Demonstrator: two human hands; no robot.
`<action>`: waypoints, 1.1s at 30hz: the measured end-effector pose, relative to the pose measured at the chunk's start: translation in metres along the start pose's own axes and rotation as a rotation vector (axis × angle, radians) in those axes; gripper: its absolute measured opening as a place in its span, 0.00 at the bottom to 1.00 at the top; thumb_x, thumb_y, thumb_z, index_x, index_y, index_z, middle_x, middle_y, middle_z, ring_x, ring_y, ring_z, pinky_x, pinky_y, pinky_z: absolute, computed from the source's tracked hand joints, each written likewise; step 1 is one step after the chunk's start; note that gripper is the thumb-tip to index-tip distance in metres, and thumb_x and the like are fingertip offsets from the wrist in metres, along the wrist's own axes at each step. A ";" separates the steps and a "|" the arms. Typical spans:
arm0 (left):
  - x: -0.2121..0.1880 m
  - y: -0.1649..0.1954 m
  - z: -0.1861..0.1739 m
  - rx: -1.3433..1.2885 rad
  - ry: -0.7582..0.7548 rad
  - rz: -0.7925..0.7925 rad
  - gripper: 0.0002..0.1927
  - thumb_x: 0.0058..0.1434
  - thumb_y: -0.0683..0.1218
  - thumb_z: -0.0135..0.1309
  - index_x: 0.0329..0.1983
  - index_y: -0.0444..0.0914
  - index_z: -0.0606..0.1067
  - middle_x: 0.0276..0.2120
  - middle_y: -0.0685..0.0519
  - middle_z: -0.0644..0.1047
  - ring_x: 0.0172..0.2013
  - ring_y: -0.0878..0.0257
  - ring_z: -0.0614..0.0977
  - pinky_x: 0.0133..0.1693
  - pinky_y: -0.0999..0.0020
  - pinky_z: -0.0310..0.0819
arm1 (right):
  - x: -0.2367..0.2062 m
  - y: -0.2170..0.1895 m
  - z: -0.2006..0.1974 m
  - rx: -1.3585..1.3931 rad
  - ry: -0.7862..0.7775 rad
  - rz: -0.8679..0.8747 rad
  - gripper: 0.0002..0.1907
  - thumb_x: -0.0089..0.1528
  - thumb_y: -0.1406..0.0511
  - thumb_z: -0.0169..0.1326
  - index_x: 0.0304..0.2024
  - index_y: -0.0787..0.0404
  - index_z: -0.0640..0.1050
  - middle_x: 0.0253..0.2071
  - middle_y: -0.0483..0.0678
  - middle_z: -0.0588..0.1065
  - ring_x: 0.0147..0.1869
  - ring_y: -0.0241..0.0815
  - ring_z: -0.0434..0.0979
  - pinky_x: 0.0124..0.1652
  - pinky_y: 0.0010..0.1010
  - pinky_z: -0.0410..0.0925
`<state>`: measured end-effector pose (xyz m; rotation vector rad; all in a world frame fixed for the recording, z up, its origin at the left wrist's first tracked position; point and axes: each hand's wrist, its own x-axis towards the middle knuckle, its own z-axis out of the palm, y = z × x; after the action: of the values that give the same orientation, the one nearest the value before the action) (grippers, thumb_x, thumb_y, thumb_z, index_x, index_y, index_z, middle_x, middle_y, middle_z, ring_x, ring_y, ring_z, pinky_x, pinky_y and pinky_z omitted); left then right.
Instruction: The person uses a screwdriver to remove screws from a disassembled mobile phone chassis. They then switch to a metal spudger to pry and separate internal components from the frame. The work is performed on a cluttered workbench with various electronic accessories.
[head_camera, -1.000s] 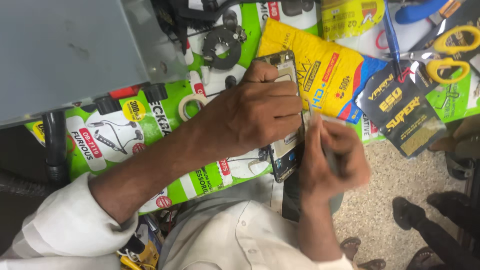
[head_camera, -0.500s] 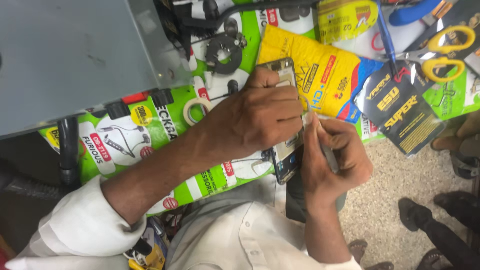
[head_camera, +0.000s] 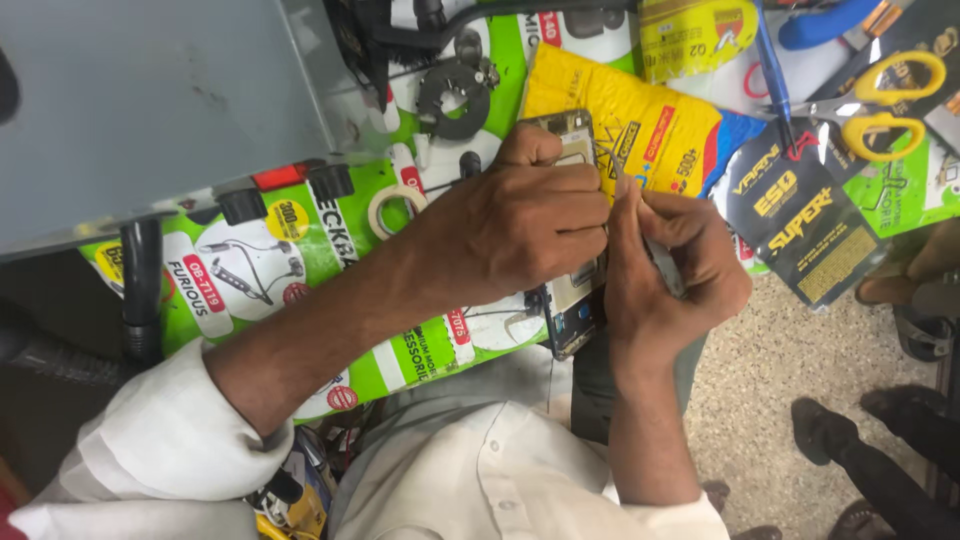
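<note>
— Two hands, one head view. What does each hold?

— The left hand (head_camera: 520, 225) lies palm-down across an opened phone (head_camera: 570, 300), fingers closed over its edge, pinning it to the table (head_camera: 250, 270). The right hand (head_camera: 665, 275) is pinched shut round a thin grey tool (head_camera: 662, 262), possibly tweezers; its tip is hidden behind the fingers.

— Where does the phone lie from that right grip?

— Just to its left, touching the thumb side. The phone's long axis runs away from the person's body, top end poking out beyond the left knuckles, bottom end showing dark near the right wrist. The tool slants toward the phone's right edge, so the right hand is the nearer working hand while the left only steadies.

— What is around the grip?

— Beyond it, a yellow packet (head_camera: 640, 130) lies partly under the phone. To its right, a black packet (head_camera: 800, 225), and farther off yellow-handled scissors (head_camera: 880, 110). Left of the left hand, a tape roll (head_camera: 392, 207) and a black ring-shaped part (head_camera: 455, 95). A grey box (head_camera: 150, 110) fills the far left.
</note>
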<state>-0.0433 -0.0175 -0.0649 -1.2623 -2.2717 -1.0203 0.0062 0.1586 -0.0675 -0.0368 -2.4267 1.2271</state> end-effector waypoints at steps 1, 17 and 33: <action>0.000 -0.001 0.000 0.006 0.020 0.002 0.08 0.57 0.39 0.60 0.27 0.39 0.72 0.31 0.58 0.71 0.42 0.64 0.76 0.51 0.59 0.64 | 0.001 -0.001 0.002 0.052 0.005 0.016 0.13 0.69 0.77 0.67 0.34 0.70 0.75 0.37 0.53 0.80 0.37 0.30 0.76 0.41 0.20 0.69; 0.002 0.001 0.001 0.049 -0.021 0.001 0.10 0.57 0.39 0.61 0.25 0.40 0.72 0.28 0.59 0.69 0.39 0.66 0.75 0.48 0.59 0.62 | 0.005 0.003 -0.002 -0.028 -0.033 -0.072 0.11 0.69 0.77 0.67 0.36 0.70 0.76 0.38 0.52 0.79 0.37 0.31 0.77 0.40 0.20 0.69; 0.004 0.003 -0.002 0.051 -0.013 0.022 0.11 0.59 0.39 0.59 0.27 0.40 0.68 0.29 0.55 0.65 0.39 0.63 0.75 0.50 0.59 0.63 | -0.035 0.025 -0.033 0.289 0.203 0.295 0.10 0.66 0.75 0.66 0.41 0.67 0.75 0.41 0.54 0.78 0.42 0.36 0.80 0.46 0.26 0.76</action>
<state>-0.0426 -0.0157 -0.0601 -1.2736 -2.2732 -0.9431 0.0466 0.1917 -0.0825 -0.4256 -2.1017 1.6066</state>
